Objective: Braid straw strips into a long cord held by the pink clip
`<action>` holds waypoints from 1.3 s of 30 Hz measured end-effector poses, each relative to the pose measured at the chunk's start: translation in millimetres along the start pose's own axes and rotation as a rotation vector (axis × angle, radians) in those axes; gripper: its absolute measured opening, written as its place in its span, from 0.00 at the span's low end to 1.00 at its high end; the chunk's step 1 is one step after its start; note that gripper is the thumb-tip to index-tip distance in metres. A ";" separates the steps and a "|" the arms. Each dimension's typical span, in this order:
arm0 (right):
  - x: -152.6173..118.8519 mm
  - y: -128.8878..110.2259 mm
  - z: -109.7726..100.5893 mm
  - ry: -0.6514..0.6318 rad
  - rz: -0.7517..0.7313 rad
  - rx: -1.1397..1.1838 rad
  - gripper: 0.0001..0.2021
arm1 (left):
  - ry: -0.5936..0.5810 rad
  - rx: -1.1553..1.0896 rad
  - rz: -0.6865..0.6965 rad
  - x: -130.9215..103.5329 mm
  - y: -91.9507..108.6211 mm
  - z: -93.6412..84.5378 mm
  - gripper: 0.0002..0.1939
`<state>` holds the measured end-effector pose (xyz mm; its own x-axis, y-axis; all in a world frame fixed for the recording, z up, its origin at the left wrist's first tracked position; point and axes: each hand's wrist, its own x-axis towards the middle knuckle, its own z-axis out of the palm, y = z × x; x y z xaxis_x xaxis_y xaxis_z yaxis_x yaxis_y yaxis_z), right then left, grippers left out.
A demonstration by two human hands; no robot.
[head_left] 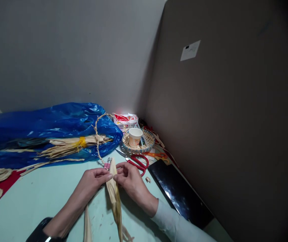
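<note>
A long dried plant strip (114, 195), pale and flattened like a husk or leaf, hangs down between my hands. My left hand (94, 178) pinches its left edge between thumb and fingers. On the other edge my right hand (131, 181) pinches with thumb and forefinger. Just above the fingertips a pink binder clip (107, 164) with metal handles grips the top of the work. From the clip a thin braided cord (97, 141) curves up and back. A second pale strip (87, 223) trails below my left wrist.
Red-handled scissors (139, 164) lie beyond my right hand, beside a woven basket (149, 144) with a paper cup (135, 137). A dark shiny flat object (181, 191) lies right. A blue plastic bag (58, 116) carries a tied bundle of dried strips (70, 144). A brown partition (221, 117) bounds the right.
</note>
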<state>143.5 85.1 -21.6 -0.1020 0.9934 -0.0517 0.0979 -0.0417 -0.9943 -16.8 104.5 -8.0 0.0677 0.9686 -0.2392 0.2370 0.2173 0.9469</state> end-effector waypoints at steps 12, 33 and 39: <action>-0.5 -1.9 -0.7 0.011 0.005 -0.064 0.16 | -0.053 -0.035 -0.016 2.8 -8.7 -1.3 0.13; -0.8 -11.7 13.7 0.022 0.060 -0.058 0.18 | -0.058 0.000 0.067 -2.8 -2.2 3.3 0.06; -18.7 -61.6 -18.4 -0.177 0.022 0.208 0.17 | -0.089 -0.013 0.053 -2.1 -3.3 1.8 0.08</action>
<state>157.6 71.1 42.4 -0.2758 0.9586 -0.0710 -0.1019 -0.1026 -0.9895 -16.0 101.5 -11.0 0.1656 0.9643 -0.2065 0.2186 0.1683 0.9612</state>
